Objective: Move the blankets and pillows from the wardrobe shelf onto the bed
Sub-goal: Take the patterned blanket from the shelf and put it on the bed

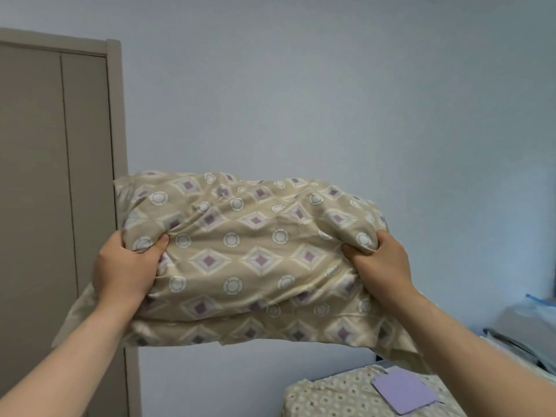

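Observation:
I hold a beige pillow [249, 254] with purple diamonds and white circles up in the air in front of me, at chest height. My left hand [126, 266] grips its left end, fingers dug into the fabric. My right hand [379, 260] grips its right end the same way. The taupe wardrobe [54, 176] stands at the left with its doors shut. A corner of the bed [337, 395], covered in a beige patterned sheet, shows at the lower right, below the pillow.
A flat lilac item [403, 392] lies on the bed corner. Grey and blue bundles [529, 332] sit at the far right edge. A plain pale wall fills the background.

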